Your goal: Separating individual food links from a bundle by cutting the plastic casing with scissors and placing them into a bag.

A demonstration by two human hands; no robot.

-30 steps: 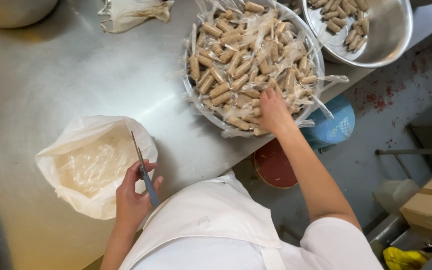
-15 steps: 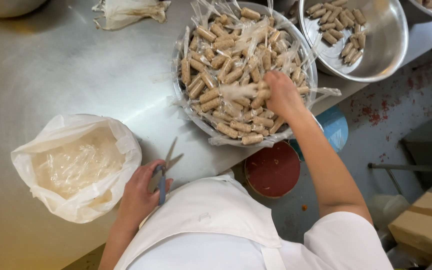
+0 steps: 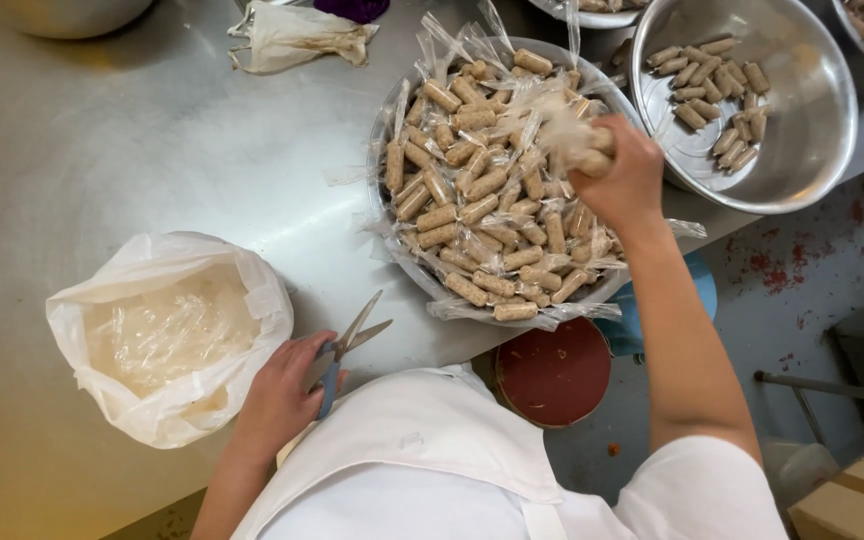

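Nearest the body, the left hand (image 3: 277, 395) rests on the brushed steel worktop (image 3: 152, 170), its grip closed around the blue handles of a pair of small steel scissors (image 3: 344, 345) whose blades stand apart and point away from the person. Just beside that hand to the left sits a white plastic bag (image 3: 167, 335) with its mouth rolled open, holding a loose heap of clear crumpled film wrappers. Below the worktop edge, a round dark red stool seat (image 3: 552, 370) shows near the white apron.

Further out, the right hand (image 3: 627, 180) hovers over the right rim of a wide round steel basin (image 3: 407, 265), its grip shut on one tan, finger-length roll in clear film (image 3: 572, 135), lifted above the rest. The basin is heaped with many more such wrapped rolls, twisted film ends sticking out over the rim.

Beyond and to the right, a deep shiny steel bowl (image 3: 802, 130) holds a small cluster of bare, unwrapped tan rolls along its far side. At the far edge of the worktop lies a crumpled whitish plastic bag (image 3: 297, 35)
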